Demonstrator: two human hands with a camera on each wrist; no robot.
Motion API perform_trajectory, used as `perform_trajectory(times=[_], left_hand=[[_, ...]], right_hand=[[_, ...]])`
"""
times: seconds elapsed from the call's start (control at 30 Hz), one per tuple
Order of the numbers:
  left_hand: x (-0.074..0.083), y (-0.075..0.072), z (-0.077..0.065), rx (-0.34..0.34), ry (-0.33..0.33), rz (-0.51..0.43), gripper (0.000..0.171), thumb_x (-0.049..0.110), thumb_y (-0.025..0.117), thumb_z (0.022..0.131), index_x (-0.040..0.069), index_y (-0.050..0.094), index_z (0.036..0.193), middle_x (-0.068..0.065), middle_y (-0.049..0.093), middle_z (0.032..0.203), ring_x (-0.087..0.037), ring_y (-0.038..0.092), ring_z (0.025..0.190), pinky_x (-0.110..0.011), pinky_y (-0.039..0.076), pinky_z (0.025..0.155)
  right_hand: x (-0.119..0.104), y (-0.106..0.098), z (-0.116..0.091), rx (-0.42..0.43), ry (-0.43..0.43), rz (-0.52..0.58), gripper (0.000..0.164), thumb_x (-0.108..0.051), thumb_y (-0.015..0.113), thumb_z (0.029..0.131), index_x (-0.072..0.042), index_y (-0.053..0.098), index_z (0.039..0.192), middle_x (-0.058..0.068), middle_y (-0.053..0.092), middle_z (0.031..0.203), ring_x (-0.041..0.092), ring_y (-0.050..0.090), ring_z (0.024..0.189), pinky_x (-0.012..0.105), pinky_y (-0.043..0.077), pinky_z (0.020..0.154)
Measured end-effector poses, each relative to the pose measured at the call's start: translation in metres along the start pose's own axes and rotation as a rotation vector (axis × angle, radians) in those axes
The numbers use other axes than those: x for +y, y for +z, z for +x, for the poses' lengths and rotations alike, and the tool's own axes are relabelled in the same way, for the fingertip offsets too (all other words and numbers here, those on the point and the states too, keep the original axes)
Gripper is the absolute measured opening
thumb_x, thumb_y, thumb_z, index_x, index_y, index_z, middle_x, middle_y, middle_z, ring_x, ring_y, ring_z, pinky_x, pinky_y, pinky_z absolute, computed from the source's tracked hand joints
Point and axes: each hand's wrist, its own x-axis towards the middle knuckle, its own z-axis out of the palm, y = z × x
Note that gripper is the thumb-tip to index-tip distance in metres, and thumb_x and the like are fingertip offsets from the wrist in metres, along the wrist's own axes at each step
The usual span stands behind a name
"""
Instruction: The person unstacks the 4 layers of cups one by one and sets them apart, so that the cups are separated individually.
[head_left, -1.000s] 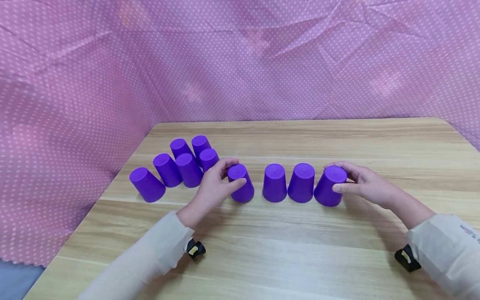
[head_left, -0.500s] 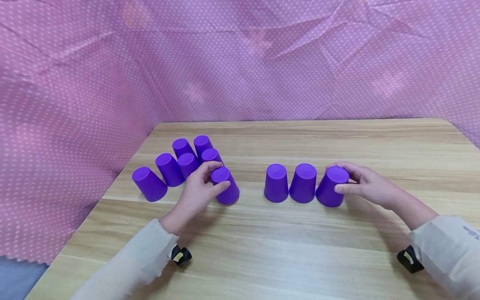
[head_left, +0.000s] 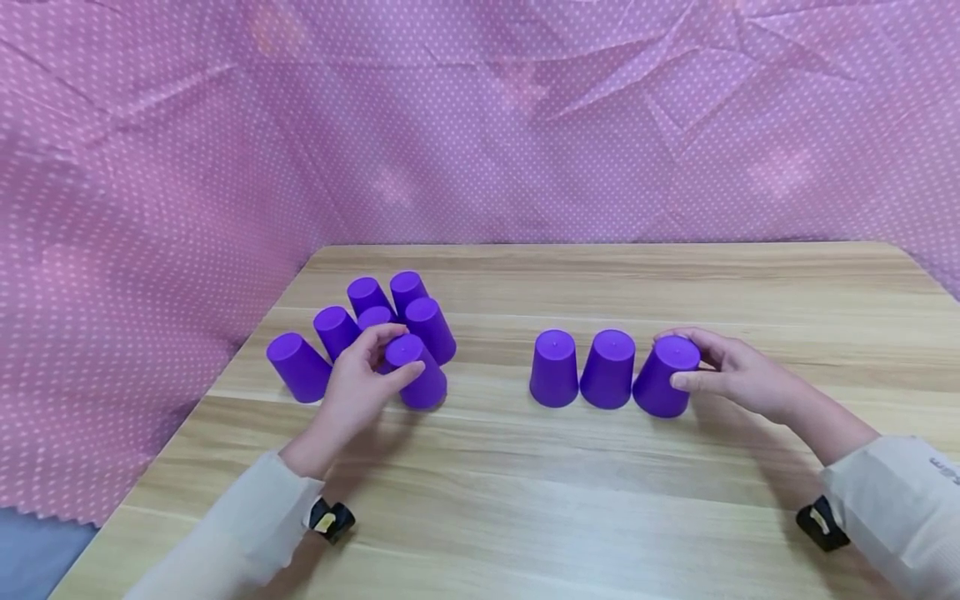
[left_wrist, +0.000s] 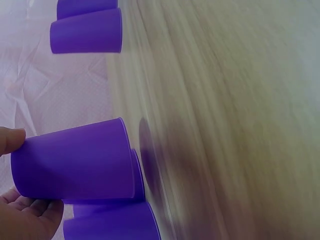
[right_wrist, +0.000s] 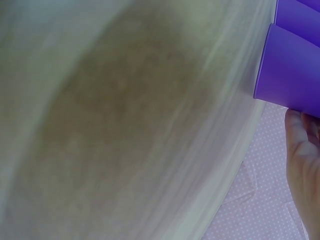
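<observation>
Purple cup (head_left: 426, 387), inverted, is found at about 10 o'clock on the surface (head_left: 570, 492), the clock taken from its centre with 12 at the far edge. I record the left hand (head_left: 352, 392) as gripping it: thumb on the near side, fingers behind, spread only to the width of the narrow end. In the left wrist view a shadow lies beside the rim; I cannot tell whether rim and wood touch. Six inverted cups (head_left: 431, 333) stand grouped from its 9 round to its 1 o'clock, one largely hidden by the hand.

At about 2 o'clock, the right hand (head_left: 738, 379) has a second cup (head_left: 660, 387) in a like hold, thumb near, fingers behind. Two unheld cups (head_left: 608, 375) stand at that cup's 9 o'clock, in line and just beside one another.

Handling: I judge the cups light, probably thin plastic, stiff enough for a moderate pinch, smooth and so somewhat slippery, and not fragile. Tipping or skidding is a likelier fault than breakage. Recommended hold: thumb opposite fingers on the side wall, just below the upturned base, with even, modest pressure and the wide rim left free.
</observation>
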Motion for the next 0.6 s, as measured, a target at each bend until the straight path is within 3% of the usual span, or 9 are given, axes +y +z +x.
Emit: perform_trajectory(times=[0.37,0.6], left_hand=[[-0.013,-0.019,-0.003,0.057,-0.041,0.016,0.05,0.011,0.071,0.081,0.003,0.049,0.126,-0.015,0.054,0.128,-0.025,0.052,0.119,-0.036,0.042,0.102],[-0.02,-0.028,-0.004,0.106,-0.04,0.036,0.049,0.011,0.07,0.081,0.001,0.05,0.125,-0.015,0.057,0.125,-0.022,0.054,0.113,-0.011,0.044,0.086]], right_hand=[[0.001,0.0,0.0,-0.001,-0.005,0.015,0.044,-0.008,0.058,0.09,0.002,0.044,0.13,-0.012,0.059,0.113,-0.005,0.052,0.106,0.012,0.045,0.085],[0.002,0.0,0.0,-0.004,-0.008,0.021,0.044,-0.007,0.058,0.09,0.003,0.044,0.129,-0.012,0.059,0.112,-0.004,0.052,0.105,0.012,0.045,0.085]])
